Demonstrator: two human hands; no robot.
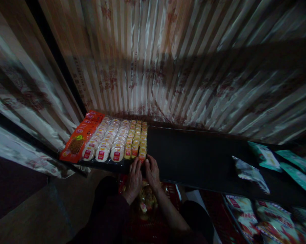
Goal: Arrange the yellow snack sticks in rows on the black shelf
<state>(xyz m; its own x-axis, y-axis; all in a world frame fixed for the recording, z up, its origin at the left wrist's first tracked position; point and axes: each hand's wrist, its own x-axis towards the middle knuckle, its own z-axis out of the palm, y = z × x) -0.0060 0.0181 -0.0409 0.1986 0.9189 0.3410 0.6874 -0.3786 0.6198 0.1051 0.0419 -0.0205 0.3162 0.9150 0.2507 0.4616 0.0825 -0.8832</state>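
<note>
"What's that closest to us?"

"The person's dark sleeve (104, 217), and between the knees a red crate (173, 196) with wrapped goods (146, 200) in it."

"And the hands?"

"Both at the front edge of the black shelf (186, 152). The left hand (134, 180) and right hand (153, 172) sit close together, fingertips at the foremost yellow packet (142, 156) of the rightmost row."

"Gripping it?"

"Can't tell from here whether the fingers are closed on it. The packet's on the shelf, just ahead of them."

"What's beside it?"

"Two more yellow rows on the left, then three of round white packets (116, 154), then orange bags (75, 145) at the end."

"And to the right?"

"Well apart, a silvery bag (250, 173) and some green packets (266, 156). Lower down, more printed bags (244, 213)."
</note>
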